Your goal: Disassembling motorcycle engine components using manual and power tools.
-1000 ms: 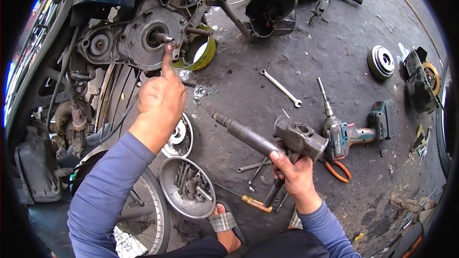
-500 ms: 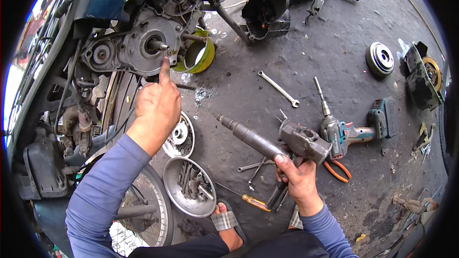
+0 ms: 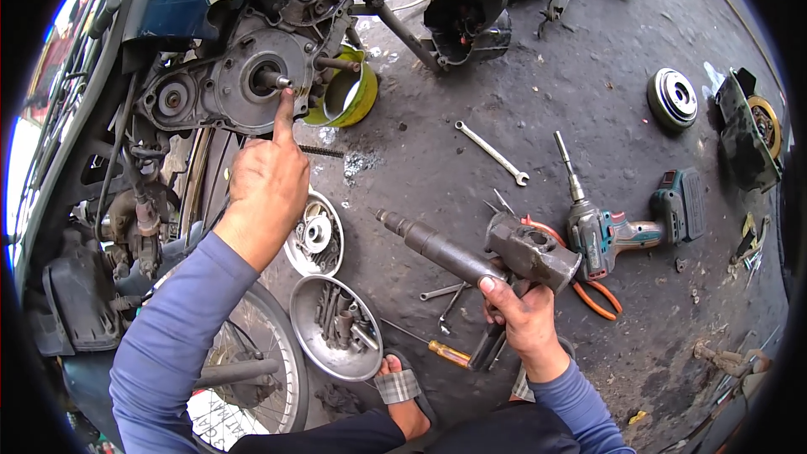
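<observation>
My left hand (image 3: 267,181) has its index finger stretched out, the tip at the end of a metal shaft (image 3: 277,81) that sticks out of the opened engine case (image 3: 239,101); whether it touches cannot be told. Its other fingers are curled in, with nothing seen in them. My right hand (image 3: 525,315) grips two tools together: a dark hand impact screwdriver (image 3: 437,246), its tip toward the left, and a hammer (image 3: 535,252) with a worn heavy steel head. The hammer's handle runs down below my palm, partly hidden by the hand.
Two metal bowls of parts, one the nearer bowl (image 3: 304,345), stand left of my foot. A yellow-green tub (image 3: 363,97) is under the engine. On the floor lie a wrench (image 3: 492,154), a cordless impact wrench (image 3: 601,240), orange-handled pliers (image 3: 603,301), a screwdriver (image 3: 450,354) and a round rotor (image 3: 672,99).
The left hand has shifted slightly left, its index finger still at the shaft end. The hammer head has turned a little in my right hand. The whole view has shifted slightly.
</observation>
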{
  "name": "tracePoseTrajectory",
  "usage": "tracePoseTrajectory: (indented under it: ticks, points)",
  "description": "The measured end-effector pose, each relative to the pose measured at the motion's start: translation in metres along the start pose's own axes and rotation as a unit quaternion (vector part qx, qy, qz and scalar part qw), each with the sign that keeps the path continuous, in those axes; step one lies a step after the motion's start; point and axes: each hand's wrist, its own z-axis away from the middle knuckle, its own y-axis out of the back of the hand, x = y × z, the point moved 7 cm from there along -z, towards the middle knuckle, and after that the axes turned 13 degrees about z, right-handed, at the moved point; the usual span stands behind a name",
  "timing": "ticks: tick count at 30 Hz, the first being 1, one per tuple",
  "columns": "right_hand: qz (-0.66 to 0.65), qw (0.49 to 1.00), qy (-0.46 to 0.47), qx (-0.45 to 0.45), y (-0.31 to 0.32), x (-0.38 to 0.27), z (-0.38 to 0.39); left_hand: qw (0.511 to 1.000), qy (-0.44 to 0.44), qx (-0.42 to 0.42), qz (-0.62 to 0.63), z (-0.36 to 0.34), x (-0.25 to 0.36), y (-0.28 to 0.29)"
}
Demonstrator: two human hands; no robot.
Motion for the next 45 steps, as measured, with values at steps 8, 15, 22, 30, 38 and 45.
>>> tracePoseTrajectory:
  ticks: [8,15,22,30,38,45]
  points:
    - [-0.043,0.997,0.038,0.044,0.009,-0.011,-0.001,1.0,-0.008,-0.016,-0.015,0.01,0.007,-0.003]
    - [-0.047,0.998,0.034,0.039,0.005,-0.012,-0.002,0.997,-0.022,0.076,0.022,0.012,0.004,0.012]
    - [-0.007,1.0,0.008,0.023,-0.005,-0.007,0.0,0.998,0.047,0.014,0.04,-0.001,0.0,0.007]
    - [-0.014,0.999,0.033,0.013,-0.002,-0.012,0.004,0.999,0.03,0.002,0.032,-0.003,0.014,0.011]
    - [-0.038,0.999,0.026,0.027,0.003,-0.012,0.004,0.999,0.035,-0.001,0.025,-0.003,0.016,0.005]
    - [-0.022,0.999,0.013,0.047,0.004,-0.006,0.002,0.998,0.035,0.006,0.06,-0.006,0.013,0.001]
